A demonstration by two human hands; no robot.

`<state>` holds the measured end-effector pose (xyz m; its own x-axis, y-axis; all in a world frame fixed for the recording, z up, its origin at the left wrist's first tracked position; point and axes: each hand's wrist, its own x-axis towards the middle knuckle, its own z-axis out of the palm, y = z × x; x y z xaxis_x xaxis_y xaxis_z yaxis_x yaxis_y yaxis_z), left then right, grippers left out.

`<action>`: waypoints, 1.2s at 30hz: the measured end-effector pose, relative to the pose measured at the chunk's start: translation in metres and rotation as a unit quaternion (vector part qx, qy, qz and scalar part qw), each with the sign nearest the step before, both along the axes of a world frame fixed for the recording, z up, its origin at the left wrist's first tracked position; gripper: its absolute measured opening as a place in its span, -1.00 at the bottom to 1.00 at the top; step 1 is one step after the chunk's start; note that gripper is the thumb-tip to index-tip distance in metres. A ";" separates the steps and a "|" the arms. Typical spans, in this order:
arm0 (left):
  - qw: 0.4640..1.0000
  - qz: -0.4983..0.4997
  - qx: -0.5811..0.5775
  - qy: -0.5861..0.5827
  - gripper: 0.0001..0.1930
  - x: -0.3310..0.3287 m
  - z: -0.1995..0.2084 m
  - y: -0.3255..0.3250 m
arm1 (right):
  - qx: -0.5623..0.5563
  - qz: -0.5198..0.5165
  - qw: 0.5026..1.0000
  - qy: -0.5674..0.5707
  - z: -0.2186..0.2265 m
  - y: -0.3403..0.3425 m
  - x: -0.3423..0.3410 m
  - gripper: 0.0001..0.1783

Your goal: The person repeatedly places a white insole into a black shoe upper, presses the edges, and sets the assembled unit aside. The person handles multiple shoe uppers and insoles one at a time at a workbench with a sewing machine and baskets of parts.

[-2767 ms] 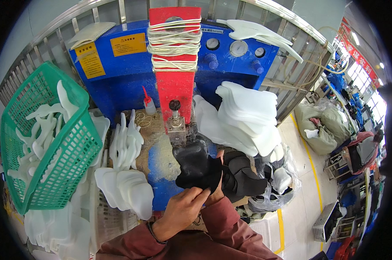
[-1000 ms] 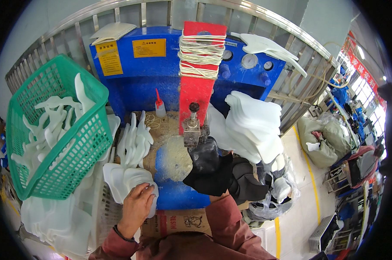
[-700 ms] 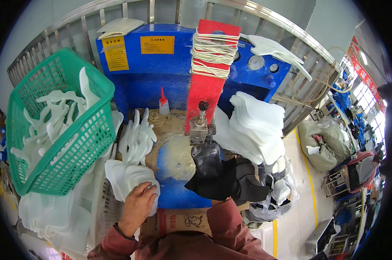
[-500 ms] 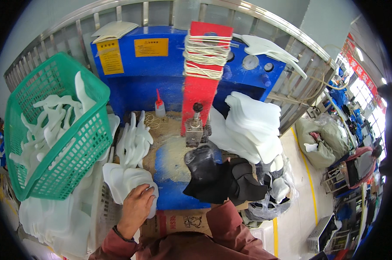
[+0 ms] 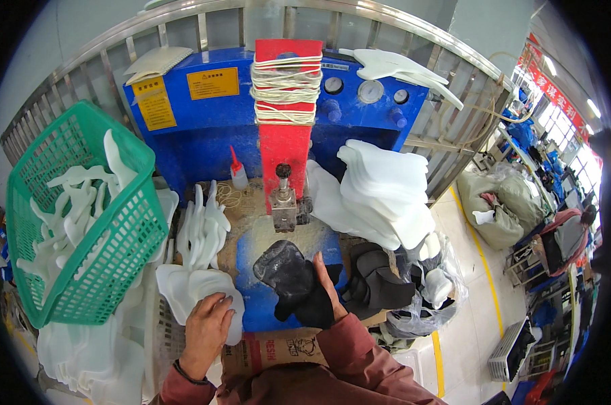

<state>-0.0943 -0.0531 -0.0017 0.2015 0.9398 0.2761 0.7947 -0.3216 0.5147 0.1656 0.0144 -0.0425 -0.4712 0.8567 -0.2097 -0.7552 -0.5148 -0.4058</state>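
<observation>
My left hand (image 5: 209,327) rests on a stack of white curved plastic sheets (image 5: 191,287), its fingers slightly bent over the top one and not wrapped round it. In front of me, over the blue work plate (image 5: 251,307), my right hand (image 5: 328,289) holds a limp black shaped piece (image 5: 283,270) by its right side. The far part of this piece is glossy and wrinkled, the near part matt. Some of the right fingers are hidden. Just beyond the piece stands the metal head (image 5: 284,202) of a red-armed blue machine.
A green basket (image 5: 110,270) of white pieces stands at left. More white sheets (image 5: 383,189) are piled to the right of the machine, above black padded pieces (image 5: 376,280) and a plastic bag (image 5: 447,283). A small bottle (image 5: 239,177) with a red nozzle stands behind.
My right hand has come out from under the black piece and now shows at its right side. The piece has moved left, away from the black pile. My left hand remains on the white stack.
</observation>
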 end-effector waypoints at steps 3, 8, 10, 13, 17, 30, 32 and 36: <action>1.000 -0.010 0.024 0.003 -0.70 0.001 -0.003 0.003 | 0.022 -0.009 0.999 -0.026 0.001 0.000 0.005 -0.15; 0.995 0.052 0.055 0.072 -0.67 -0.020 -0.012 0.007 | 0.085 -0.051 0.990 0.095 0.022 -0.007 0.013 -0.19; 0.990 0.082 0.071 0.085 -0.64 -0.030 -0.015 0.010 | 0.042 -0.094 0.994 0.023 0.031 -0.017 0.015 -0.12; 0.987 0.063 0.095 0.112 -0.62 -0.031 -0.022 0.015 | -0.007 -0.151 0.988 -0.008 0.037 -0.031 0.012 -0.09; 0.978 -0.008 0.070 0.196 -0.60 -0.006 -0.042 0.020 | -0.005 -0.137 0.990 -0.042 0.028 -0.041 0.011 -0.05; 0.961 -0.048 0.120 0.245 -0.80 0.001 -0.072 0.037 | 0.020 -0.079 0.992 0.100 -0.012 -0.060 0.018 -0.02; 0.964 -0.027 0.098 0.245 -0.77 0.000 -0.072 0.039 | 0.011 -0.086 0.991 0.100 -0.013 -0.060 0.018 -0.02; 0.968 0.012 0.051 0.246 -0.82 -0.006 -0.073 0.044 | -0.046 -0.117 0.987 0.103 -0.010 -0.062 0.019 -0.02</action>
